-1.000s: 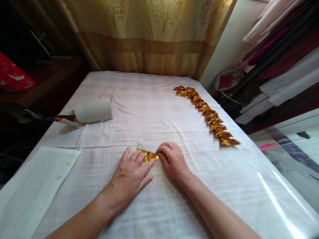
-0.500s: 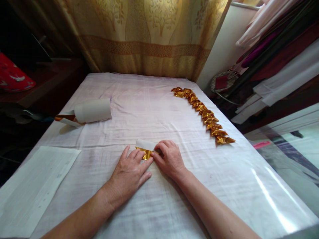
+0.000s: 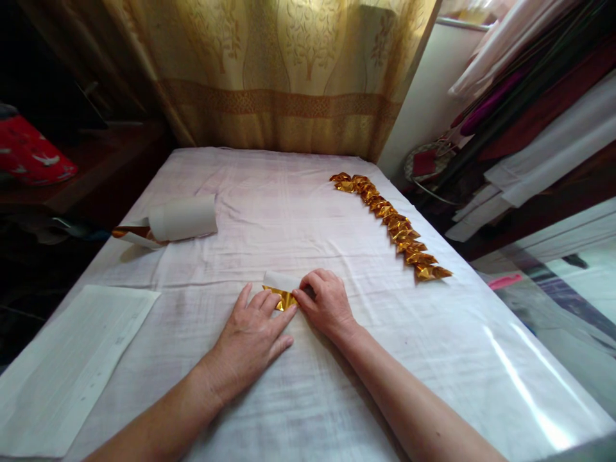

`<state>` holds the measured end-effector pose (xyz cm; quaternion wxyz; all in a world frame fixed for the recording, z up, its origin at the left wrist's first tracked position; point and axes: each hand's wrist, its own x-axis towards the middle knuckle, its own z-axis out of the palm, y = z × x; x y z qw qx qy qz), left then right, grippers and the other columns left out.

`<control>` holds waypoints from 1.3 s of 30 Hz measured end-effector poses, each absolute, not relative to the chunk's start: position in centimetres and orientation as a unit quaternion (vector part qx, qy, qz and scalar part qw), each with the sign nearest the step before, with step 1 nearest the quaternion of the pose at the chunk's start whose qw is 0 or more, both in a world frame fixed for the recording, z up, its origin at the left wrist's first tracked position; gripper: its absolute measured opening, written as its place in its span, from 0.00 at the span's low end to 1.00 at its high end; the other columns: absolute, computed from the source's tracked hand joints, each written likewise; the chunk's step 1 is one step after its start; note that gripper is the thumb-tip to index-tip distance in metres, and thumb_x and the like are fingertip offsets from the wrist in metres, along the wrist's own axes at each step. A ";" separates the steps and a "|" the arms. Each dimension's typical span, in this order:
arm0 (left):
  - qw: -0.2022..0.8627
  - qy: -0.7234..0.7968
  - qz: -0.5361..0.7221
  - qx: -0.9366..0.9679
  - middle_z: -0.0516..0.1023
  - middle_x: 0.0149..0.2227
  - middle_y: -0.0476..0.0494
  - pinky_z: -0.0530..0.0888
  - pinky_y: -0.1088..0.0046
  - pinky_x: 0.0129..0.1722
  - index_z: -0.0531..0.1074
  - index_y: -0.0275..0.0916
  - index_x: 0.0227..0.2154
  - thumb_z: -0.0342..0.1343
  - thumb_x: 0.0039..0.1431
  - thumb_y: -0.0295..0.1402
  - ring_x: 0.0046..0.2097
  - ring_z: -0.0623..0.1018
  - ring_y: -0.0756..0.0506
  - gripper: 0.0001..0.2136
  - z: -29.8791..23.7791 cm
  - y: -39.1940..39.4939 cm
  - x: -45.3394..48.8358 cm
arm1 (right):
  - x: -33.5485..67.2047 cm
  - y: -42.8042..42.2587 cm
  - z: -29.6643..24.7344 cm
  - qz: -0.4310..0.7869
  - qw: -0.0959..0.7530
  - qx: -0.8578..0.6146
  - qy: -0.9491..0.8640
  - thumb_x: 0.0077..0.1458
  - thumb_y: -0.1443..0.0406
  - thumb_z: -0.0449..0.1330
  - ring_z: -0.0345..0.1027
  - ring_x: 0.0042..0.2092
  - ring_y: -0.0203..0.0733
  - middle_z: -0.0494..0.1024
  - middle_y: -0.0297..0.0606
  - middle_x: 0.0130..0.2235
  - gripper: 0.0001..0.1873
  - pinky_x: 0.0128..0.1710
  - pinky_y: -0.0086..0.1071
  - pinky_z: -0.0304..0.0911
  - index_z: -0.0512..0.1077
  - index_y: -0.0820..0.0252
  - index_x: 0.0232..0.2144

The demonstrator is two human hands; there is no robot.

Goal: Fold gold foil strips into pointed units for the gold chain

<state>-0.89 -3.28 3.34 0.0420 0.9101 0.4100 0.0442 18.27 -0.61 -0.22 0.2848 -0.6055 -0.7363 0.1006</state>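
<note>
A small gold foil paper (image 3: 282, 298), white on its back, lies on the white cloth-covered table (image 3: 337, 398) in front of me. My left hand (image 3: 250, 337) rests flat, fingers spread, with its fingertips pressing the left part of the foil. My right hand (image 3: 325, 301) is curled, its fingertips pinching and pressing the foil's right side. A row of several folded gold foil pieces (image 3: 392, 224) runs along the table's right side.
A roll of white-backed gold paper (image 3: 180, 218) lies at the left, with scissors' handles (image 3: 72, 228) beside it at the table edge. A white sheet (image 3: 67, 366) covers the near-left corner. A curtain (image 3: 289, 77) hangs behind; stacked fabrics (image 3: 529, 109) fill the right.
My right hand has slid left over the foil, covering more of it and narrowing the visible gold part. My left hand has stayed in place.
</note>
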 end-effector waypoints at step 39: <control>0.088 0.375 0.225 0.895 0.79 0.48 0.42 0.67 0.57 0.56 0.75 0.42 0.48 0.55 0.65 0.38 0.52 0.74 0.41 0.12 1.0 1.4 -4.6 | 18.2 -2.9 1.8 0.060 0.194 -0.539 -0.817 0.53 0.59 0.67 0.67 0.42 0.47 0.77 0.40 0.39 0.10 0.42 0.38 0.60 0.76 0.57 0.37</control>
